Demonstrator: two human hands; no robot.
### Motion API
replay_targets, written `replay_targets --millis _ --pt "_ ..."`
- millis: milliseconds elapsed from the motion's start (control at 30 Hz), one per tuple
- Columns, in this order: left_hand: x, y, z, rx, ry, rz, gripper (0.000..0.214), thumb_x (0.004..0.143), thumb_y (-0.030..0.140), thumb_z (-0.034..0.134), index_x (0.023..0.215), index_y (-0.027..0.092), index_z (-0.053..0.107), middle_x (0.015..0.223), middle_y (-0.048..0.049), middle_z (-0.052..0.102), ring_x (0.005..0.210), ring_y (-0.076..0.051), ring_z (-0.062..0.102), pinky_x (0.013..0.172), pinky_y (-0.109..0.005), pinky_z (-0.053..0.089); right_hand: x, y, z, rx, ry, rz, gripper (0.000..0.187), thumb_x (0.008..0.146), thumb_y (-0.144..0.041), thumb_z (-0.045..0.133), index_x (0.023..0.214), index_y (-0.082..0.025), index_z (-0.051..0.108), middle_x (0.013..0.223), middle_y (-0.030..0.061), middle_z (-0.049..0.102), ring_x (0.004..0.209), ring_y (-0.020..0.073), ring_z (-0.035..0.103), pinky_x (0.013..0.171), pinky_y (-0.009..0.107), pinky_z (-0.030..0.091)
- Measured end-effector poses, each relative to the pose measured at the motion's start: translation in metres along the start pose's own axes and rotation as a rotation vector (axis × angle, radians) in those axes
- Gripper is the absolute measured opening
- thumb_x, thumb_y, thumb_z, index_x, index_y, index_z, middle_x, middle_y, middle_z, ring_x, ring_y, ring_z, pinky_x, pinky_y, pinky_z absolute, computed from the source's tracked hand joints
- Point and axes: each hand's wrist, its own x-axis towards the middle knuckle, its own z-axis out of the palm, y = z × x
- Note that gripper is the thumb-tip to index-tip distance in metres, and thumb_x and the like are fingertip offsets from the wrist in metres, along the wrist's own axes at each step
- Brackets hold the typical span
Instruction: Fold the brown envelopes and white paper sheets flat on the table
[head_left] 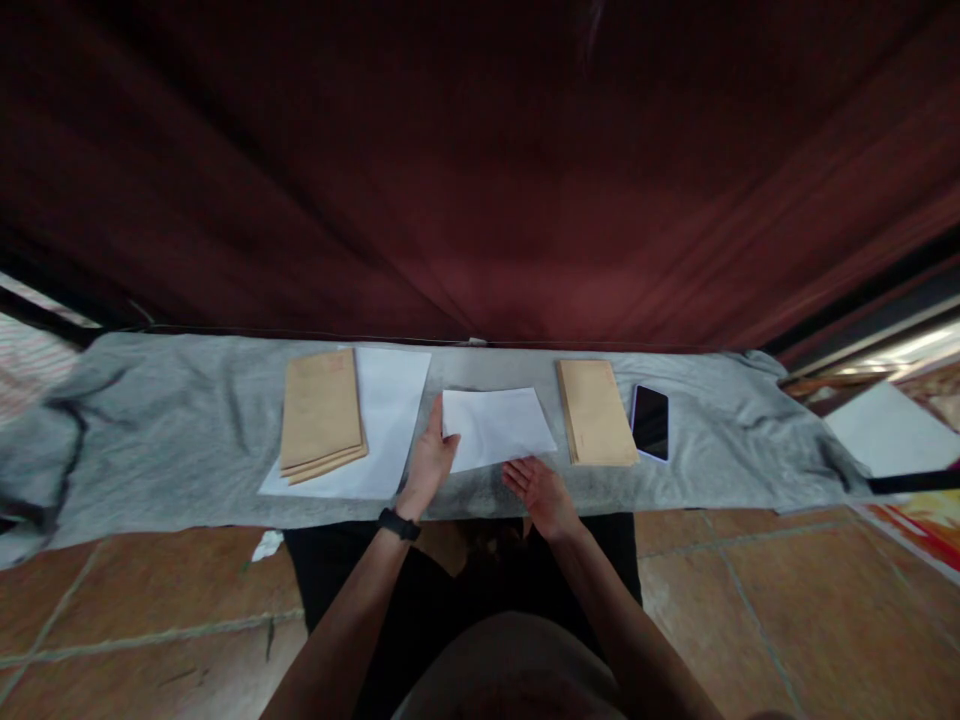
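Note:
A white sheet of paper [497,425] lies folded on the grey cloth [172,430] in front of me. My left hand [430,459], with a black band on the wrist, rests at the sheet's left edge, thumb on the paper and fingers stretched upward. My right hand [537,488] lies just below the sheet's near right corner, fingers spread and pointing left, holding nothing I can see. To the left, a few brown envelopes [321,415] lie stacked on a larger white sheet [390,410]. A thicker stack of brown envelopes [595,410] sits to the right.
A black phone [650,421] lies right of the envelope stack. A dark red curtain [480,170] hangs behind the cloth. Brown floor tiles [150,620] lie below, with a small white scrap [266,545]. Another white sheet [889,430] shows at the far right.

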Motion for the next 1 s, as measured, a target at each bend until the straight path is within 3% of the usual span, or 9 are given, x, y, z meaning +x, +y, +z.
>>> replay_targets --millis 167,233,367,467,533,667,1000 --pt "0.004 -0.011 -0.001 0.163 -0.053 0.092 0.078 0.080 0.012 0.066 0.154 0.018 0.041 0.126 -0.0119 0.071 0.106 -0.028 0.071 0.098 -0.037 0.053 -0.011 -0.002 -0.008 0.041 -0.136 0.135 0.043 0.098 -0.050 0.046 0.108 -0.016 0.070 0.109 0.0161 0.078 0.091 0.0283 0.077 0.080 0.049 0.064" --pt "0.005 -0.015 -0.001 0.230 -0.051 0.134 0.076 0.083 0.014 0.063 0.155 0.017 0.038 0.129 -0.0132 0.069 0.109 -0.029 0.069 0.100 -0.039 0.053 -0.014 -0.006 -0.010 -0.046 -0.157 0.109 0.045 0.096 -0.053 0.050 0.112 -0.017 0.071 0.108 0.0140 0.079 0.088 0.0277 0.077 0.079 0.048 0.064" --pt "-0.002 -0.014 -0.001 0.382 0.020 0.241 0.070 0.088 0.015 0.057 0.155 0.016 0.038 0.140 -0.0172 0.059 0.125 -0.032 0.061 0.108 -0.046 0.048 -0.015 -0.015 -0.006 -0.525 -0.091 -0.257 0.043 0.102 -0.045 0.042 0.127 -0.025 0.070 0.127 0.0086 0.072 0.115 0.0251 0.069 0.103 0.045 0.056" --pt "-0.019 -0.009 0.008 0.524 0.064 0.373 0.060 0.096 0.019 0.048 0.155 0.015 0.037 0.159 -0.0199 0.039 0.145 -0.035 0.041 0.117 -0.053 0.037 -0.013 -0.018 0.002 -0.880 -0.150 -0.498 0.048 0.105 -0.037 0.036 0.146 -0.021 0.054 0.150 0.0085 0.056 0.141 0.0237 0.049 0.121 0.046 0.039" --pt "-0.034 -0.008 0.018 0.580 -0.009 0.477 0.058 0.100 0.022 0.041 0.157 0.014 0.034 0.164 -0.0175 0.031 0.153 -0.031 0.028 0.122 -0.052 0.031 -0.011 -0.016 0.007 -1.045 -0.178 -0.578 0.052 0.106 -0.036 0.034 0.154 -0.018 0.043 0.159 0.0097 0.043 0.150 0.0238 0.037 0.124 0.048 0.033" --pt "-0.061 -0.014 0.038 0.688 -0.208 0.602 0.062 0.099 0.018 0.034 0.160 0.012 0.024 0.165 -0.0143 0.031 0.155 -0.025 0.022 0.126 -0.049 0.026 -0.006 -0.011 0.012 -1.231 -0.203 -0.599 0.057 0.108 -0.038 0.032 0.161 -0.018 0.027 0.164 0.0094 0.033 0.154 0.0220 0.028 0.126 0.049 0.027" --pt "-0.071 -0.017 0.038 0.870 -0.254 0.601 0.070 0.095 0.012 0.031 0.162 0.009 0.013 0.166 -0.0161 0.028 0.155 -0.025 0.022 0.127 -0.051 0.022 -0.003 -0.006 0.009 -1.324 -0.196 -0.587 0.059 0.107 -0.043 0.034 0.160 -0.018 0.029 0.163 0.0099 0.033 0.152 0.0249 0.032 0.127 0.050 0.022"
